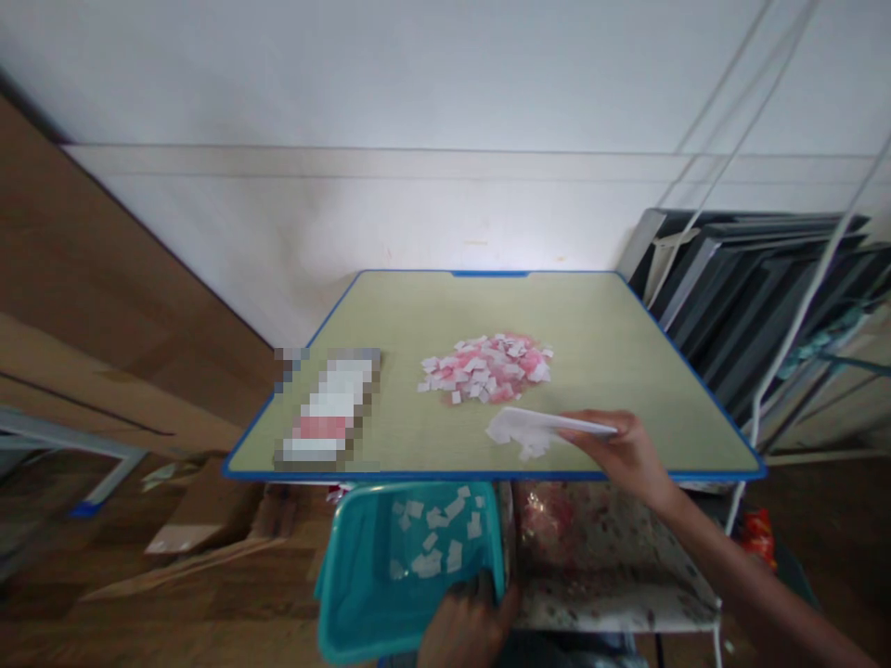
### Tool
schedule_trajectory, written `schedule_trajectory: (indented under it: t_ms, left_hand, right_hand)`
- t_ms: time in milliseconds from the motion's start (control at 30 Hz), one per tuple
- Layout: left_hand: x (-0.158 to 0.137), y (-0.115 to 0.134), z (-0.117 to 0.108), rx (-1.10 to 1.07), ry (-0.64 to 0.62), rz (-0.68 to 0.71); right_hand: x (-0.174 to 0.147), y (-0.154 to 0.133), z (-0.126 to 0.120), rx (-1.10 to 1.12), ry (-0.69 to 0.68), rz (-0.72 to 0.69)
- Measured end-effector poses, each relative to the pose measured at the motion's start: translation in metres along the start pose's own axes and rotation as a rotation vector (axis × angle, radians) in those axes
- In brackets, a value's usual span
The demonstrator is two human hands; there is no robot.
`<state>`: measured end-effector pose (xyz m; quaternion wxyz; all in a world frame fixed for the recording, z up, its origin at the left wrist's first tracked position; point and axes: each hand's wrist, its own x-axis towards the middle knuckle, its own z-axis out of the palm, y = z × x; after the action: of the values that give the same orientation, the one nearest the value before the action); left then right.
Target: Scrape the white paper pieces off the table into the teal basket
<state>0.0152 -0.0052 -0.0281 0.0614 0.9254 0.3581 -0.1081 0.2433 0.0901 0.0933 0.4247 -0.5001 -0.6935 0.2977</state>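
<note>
My right hand [630,455] pinches a flat white card [529,416] by its right end, low over the front of the green-topped table [418,441]. Just below the card lies a small cluster of white paper pieces [533,445]. Behind it is a heap of small white squares and pink bits [487,366]. Under the table's front edge, my left hand [470,623] grips the near right rim of a teal plastic basket [348,640]. Several white paper squares [432,543] lie in the basket. Part of the left hand's grip is hidden.
A pixelated oblong thing [330,408] lies at the table's left. Below, a speckled surface [605,557] holds a clear bag with pink contents [547,520]. Dark folded panels [752,278] lean at the right; cardboard [201,510] lies on the floor at left.
</note>
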Motion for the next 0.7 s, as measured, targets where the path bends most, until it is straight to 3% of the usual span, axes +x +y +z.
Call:
schedule_trajectory:
  t_ms: [267,400,533,700]
  left_hand:
    - [0.0,0.0,-0.001,-0.012,0.045,0.005]
    - [-0.001,0.0,0.001,-0.004,0.081,0.011]
    - [-0.001,0.0,0.001,0.002,0.105,0.021]
    - [-0.001,0.001,0.005,0.006,0.127,0.011]
  right_hand:
    - [0.035,-0.022,0.063,0.015,-0.095,-0.112]
    - [0.045,-0.033,0.083,0.032,-0.119,-0.15]
    - [0.051,-0.036,0.08,0.065,-0.109,-0.143]
    - [0.047,-0.035,0.042,0.068,0.05,-0.035]
